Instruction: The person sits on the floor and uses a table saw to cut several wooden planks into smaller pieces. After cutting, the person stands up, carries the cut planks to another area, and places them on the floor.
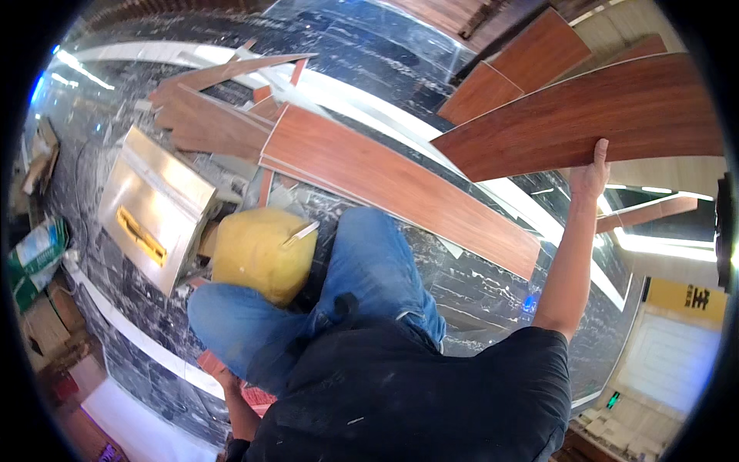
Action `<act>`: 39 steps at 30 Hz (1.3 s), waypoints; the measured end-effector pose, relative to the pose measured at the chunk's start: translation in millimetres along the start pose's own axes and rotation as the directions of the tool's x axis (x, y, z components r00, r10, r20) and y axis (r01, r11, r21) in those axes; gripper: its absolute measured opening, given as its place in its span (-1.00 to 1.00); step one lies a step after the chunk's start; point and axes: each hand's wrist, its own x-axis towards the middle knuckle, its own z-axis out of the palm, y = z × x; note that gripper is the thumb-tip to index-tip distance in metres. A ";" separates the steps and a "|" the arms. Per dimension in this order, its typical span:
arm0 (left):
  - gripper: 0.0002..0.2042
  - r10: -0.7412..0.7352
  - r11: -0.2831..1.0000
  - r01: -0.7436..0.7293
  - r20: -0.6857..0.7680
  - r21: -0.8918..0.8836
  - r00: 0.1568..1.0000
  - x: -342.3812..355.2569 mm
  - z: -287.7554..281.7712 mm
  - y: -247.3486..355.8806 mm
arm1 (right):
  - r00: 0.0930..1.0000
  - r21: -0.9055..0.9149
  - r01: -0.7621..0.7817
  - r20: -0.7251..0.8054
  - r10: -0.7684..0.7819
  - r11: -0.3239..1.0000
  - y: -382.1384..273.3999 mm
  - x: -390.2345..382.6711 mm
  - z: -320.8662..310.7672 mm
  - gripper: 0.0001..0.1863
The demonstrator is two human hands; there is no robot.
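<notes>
My right hand (591,173) grips the lower edge of a dark red-brown plank (554,112) raised at the upper right. Below it a long lighter plank (396,185) lies diagonally on the dark marbled floor (454,285), ahead of my knees. My left hand (223,369) is low beside my left leg, at a reddish piece; its fingers are partly hidden, so their grip is unclear. A yellow cushion (254,246) carries a thin pale item (302,232). Left of it stands a metal-faced board (158,192) with a yellow tool (141,235) on it.
Offcuts (208,123) are heaped at the upper left, and more planks (523,54) sit at the upper right. A green package (38,254) and cardboard (46,327) lie at the far left. White strips (108,308) cross the floor. A yellow sign (662,296) is at the right.
</notes>
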 end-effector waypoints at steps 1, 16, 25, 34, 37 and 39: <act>-0.66 0.036 0.999 -0.036 0.014 0.025 0.999 -4.6 7.5 16.7 | 0.997 -0.003 0.071 -0.027 -0.071 0.997 3.6 15.6 -20.9 -0.20; -0.66 0.080 0.778 0.029 -0.144 0.628 0.986 -171.8 95.3 61.2 | 0.801 -0.387 0.111 -0.511 -0.313 0.915 113.4 234.8 -184.8 -0.38; -0.67 0.079 0.596 0.075 -0.152 0.800 0.985 -185.0 137.5 96.5 | 0.697 -0.348 0.281 -0.567 -0.439 0.894 183.9 291.2 -227.4 -0.36; -0.67 0.062 0.438 0.052 -0.088 0.898 0.994 -193.7 132.8 103.8 | 0.749 -0.729 0.016 -0.445 -0.491 0.685 247.6 226.4 -227.9 -0.52; -0.67 0.049 0.411 0.013 -0.036 0.912 0.998 -175.0 134.6 90.5 | 0.938 -0.876 0.289 0.179 -0.297 0.386 322.3 112.8 -230.0 -0.59; -0.67 0.053 0.380 -0.008 -0.013 0.925 0.998 -175.7 117.8 76.0 | 0.888 -0.891 0.296 0.389 0.243 0.343 356.7 8.4 -203.9 -0.54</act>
